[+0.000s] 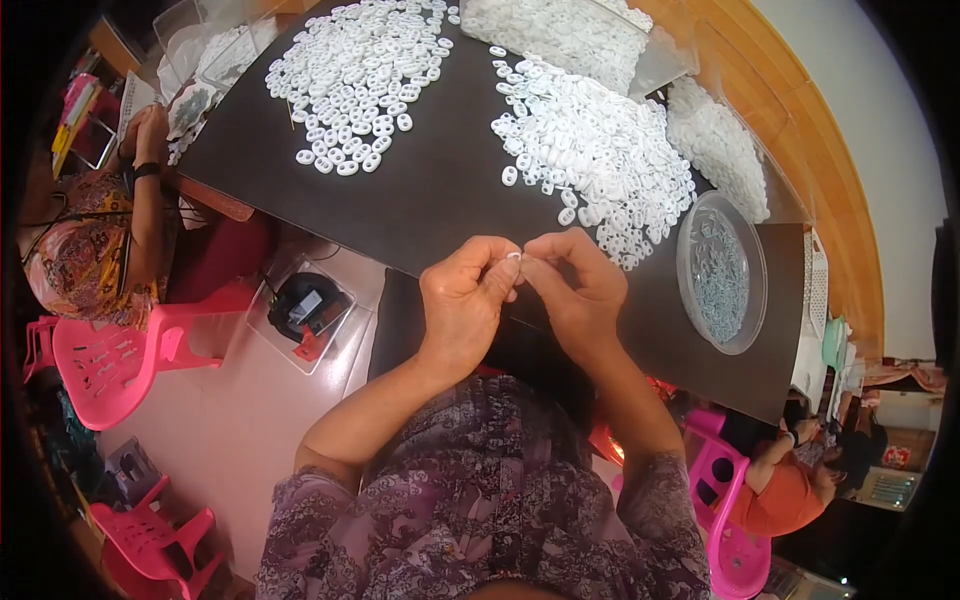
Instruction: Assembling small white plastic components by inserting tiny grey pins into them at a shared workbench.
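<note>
Above the table's near edge, my hands meet fingertip to fingertip. My left hand is closed in a pinch on a small white plastic piece, mostly covered by the fingers. The thumb and fingers of my right hand are pinched together against it; whatever they hold is too small to make out. Beyond my hands lies a heap of white oval pieces with two holes, and a second pile of such ovals spreads to the left. A round clear bowl of small grey-blue parts stands to my right.
Clear bins of white pieces line the far side of the dark table. At the left a person works beside a pink chair. Another person in orange sits at the lower right near a pink chair.
</note>
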{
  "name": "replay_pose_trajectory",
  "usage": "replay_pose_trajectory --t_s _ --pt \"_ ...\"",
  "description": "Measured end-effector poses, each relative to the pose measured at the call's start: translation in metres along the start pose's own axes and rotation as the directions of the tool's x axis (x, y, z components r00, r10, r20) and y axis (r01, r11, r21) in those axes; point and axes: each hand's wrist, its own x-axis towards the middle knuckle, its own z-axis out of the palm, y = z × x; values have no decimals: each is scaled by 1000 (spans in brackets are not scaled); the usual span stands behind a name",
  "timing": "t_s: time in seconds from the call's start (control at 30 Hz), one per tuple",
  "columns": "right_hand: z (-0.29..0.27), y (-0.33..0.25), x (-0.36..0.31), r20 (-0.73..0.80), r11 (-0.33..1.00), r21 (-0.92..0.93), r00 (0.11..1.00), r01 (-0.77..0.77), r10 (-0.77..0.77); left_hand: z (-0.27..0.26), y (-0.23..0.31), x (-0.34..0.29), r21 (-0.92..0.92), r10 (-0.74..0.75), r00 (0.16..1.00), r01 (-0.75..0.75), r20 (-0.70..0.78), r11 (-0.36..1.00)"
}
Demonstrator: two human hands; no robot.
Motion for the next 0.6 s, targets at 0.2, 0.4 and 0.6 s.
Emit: replay_pose_trajectory --t_s 0.2,0.4,0.6 --pt "1 -1 3 15 994 87 998 -61 60 -2 1 0 -39 -12 1000 11 -6 999" --pt "2 0 3 34 1000 20 999 -3 3 -3 -4 2 44 40 999 -39 -15 998" --pt "2 5 8 32 994 -48 994 102 -100 -10 -4 9 -277 -120 993 120 19 953"
